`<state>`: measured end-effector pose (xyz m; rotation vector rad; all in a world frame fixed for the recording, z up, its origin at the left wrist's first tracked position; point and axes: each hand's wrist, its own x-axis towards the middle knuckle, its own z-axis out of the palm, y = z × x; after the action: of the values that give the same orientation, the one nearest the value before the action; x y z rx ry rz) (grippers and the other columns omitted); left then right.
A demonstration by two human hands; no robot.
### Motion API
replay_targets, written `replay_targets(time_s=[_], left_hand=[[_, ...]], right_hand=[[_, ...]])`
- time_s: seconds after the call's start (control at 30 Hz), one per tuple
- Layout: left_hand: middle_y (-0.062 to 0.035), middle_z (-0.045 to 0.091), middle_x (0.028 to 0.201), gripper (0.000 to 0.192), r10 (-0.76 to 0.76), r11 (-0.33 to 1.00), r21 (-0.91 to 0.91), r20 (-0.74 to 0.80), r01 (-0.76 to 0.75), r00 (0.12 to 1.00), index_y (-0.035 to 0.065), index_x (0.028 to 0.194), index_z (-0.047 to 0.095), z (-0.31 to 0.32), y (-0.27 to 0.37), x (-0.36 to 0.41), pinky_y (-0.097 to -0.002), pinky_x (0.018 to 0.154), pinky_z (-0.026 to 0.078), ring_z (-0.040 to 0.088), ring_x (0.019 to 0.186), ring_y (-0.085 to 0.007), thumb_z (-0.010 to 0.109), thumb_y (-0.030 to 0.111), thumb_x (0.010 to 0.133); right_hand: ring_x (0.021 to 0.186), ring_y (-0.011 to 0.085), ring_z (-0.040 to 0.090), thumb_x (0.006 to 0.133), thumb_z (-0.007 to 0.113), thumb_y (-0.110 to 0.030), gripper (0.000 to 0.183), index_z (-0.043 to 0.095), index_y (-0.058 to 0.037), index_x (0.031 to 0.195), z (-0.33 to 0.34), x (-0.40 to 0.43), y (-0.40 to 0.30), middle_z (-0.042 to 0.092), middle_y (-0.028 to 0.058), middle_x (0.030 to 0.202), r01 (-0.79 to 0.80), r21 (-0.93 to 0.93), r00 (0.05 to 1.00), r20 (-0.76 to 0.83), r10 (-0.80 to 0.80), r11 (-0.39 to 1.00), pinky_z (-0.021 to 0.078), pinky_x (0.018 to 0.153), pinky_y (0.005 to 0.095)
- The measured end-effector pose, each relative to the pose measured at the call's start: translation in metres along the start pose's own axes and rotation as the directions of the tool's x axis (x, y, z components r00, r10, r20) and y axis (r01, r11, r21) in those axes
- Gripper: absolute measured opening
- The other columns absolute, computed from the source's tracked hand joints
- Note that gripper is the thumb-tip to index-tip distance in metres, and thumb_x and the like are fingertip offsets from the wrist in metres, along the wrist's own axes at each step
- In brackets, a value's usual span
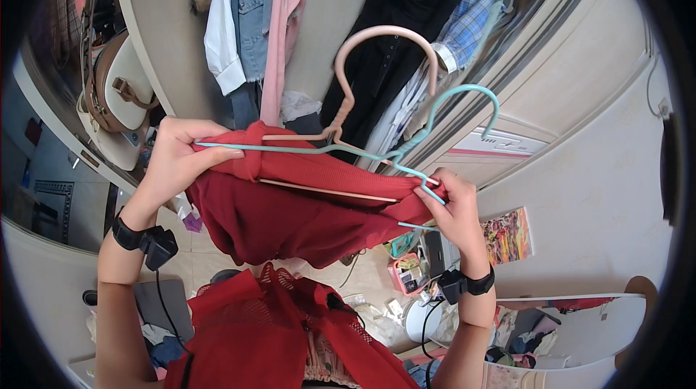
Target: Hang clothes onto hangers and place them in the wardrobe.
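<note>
A red knitted garment [293, 220] hangs between my two hands, its ribbed edge uppermost. My left hand [187, 152] pinches the garment's left end together with the tip of a light blue hanger [293, 148]. At the other end, my right hand [448, 201] grips the cloth and the right arms of the hangers. A pink hanger [389, 30] sits behind the blue one, and its lower bar shows along the garment's opening. Both hooks point up and stand free of any rail. Folds of cloth hide part of each hanger.
Ahead is a wardrobe holding a denim jacket [253, 14], black clothing [402, 8] and a blue plaid shirt [470, 14]. Bags, including a white and brown one [128, 82], hang at left. A pink basket [408, 272] stands on the floor, near a mirror [587, 329] at lower right.
</note>
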<state>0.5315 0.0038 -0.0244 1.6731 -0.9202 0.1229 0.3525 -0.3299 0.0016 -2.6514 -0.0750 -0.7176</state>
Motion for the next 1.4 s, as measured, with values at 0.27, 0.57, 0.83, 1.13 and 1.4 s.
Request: replay_targets(time_s=[0.27, 0.57, 0.83, 1.13, 1.4], left_hand=[[-0.0071, 0.065, 0.069, 0.012, -0.057, 0.998, -0.009, 0.185, 0.06, 0.981, -0.0047, 0.083, 0.067, 0.021, 0.01, 0.018, -0.0227, 0.06, 0.046, 0.058, 0.063, -0.007, 0.069, 0.006, 0.078], [-0.0097, 0.057, 0.068, 0.019, 0.112, 0.973, 0.149, 0.373, -0.179, 0.921, -0.0043, 0.09, 0.06, 0.021, -0.006, 0.032, -0.026, 0.058, 0.041, 0.051, 0.064, -0.0097, 0.063, 0.013, 0.084], [-0.0089, 0.057, 0.081, 0.019, 0.146, 0.987, -0.106, 0.297, -0.119, 0.944, -0.0021, 0.096, 0.057, 0.032, -0.021, 0.043, -0.0288, 0.069, 0.042, 0.049, 0.072, -0.0143, 0.06, 0.015, 0.087], [-0.0125, 0.06, 0.088, 0.044, 0.17, 0.981, -0.03, 0.605, -0.191, 0.778, 0.0001, 0.11, 0.055, 0.037, 0.001, 0.085, -0.0306, 0.07, 0.044, 0.056, 0.076, -0.019, 0.066, 0.034, 0.084], [-0.0038, 0.056, 0.094, 0.043, 0.273, 0.958, -0.266, 0.745, -0.104, 0.609, 0.0009, 0.122, 0.047, 0.009, 0.004, 0.112, -0.025, 0.073, 0.042, 0.049, 0.083, -0.0102, 0.061, 0.026, 0.089]], right_hand=[[0.051, 0.0213, 0.041, 0.079, 0.069, -0.012, 0.02, 0.056, 0.0027, 0.075, -0.005, 0.005, -0.002, 0.045, 0.0113, 0.056, -0.089, 0.041, 0.993, -0.068, 0.092, 0.995, 0.0368, 0.05, 0.0295], [0.054, 0.0089, 0.031, 0.079, 0.069, -0.009, 0.025, 0.049, 0.0024, 0.067, -0.033, 0.001, 0.009, 0.035, 0.0018, 0.053, -0.159, 0.022, 0.975, -0.155, 0.16, 0.987, 0.0291, 0.047, 0.0255], [0.057, 0.0066, 0.03, 0.079, 0.069, -0.006, 0.025, 0.048, 0.0022, 0.067, -0.071, 0.004, 0.005, 0.036, -0.0017, 0.056, -0.14, 0.005, 0.953, -0.271, 0.136, 0.99, 0.0271, 0.048, 0.0236], [0.056, 0.0066, 0.033, 0.076, 0.071, -0.005, 0.024, 0.051, 0.0026, 0.065, -0.085, 0.021, 0.013, 0.038, -0.0022, 0.055, -0.196, -0.031, 0.956, -0.23, 0.184, 0.98, 0.0288, 0.048, 0.0239], [0.055, 0.0075, 0.032, 0.072, 0.074, -0.007, 0.028, 0.048, 0.0017, 0.063, -0.087, 0.091, 0.016, 0.035, 0.0003, 0.054, -0.092, -0.012, 0.981, -0.171, 0.088, 0.996, 0.0298, 0.049, 0.0234]])
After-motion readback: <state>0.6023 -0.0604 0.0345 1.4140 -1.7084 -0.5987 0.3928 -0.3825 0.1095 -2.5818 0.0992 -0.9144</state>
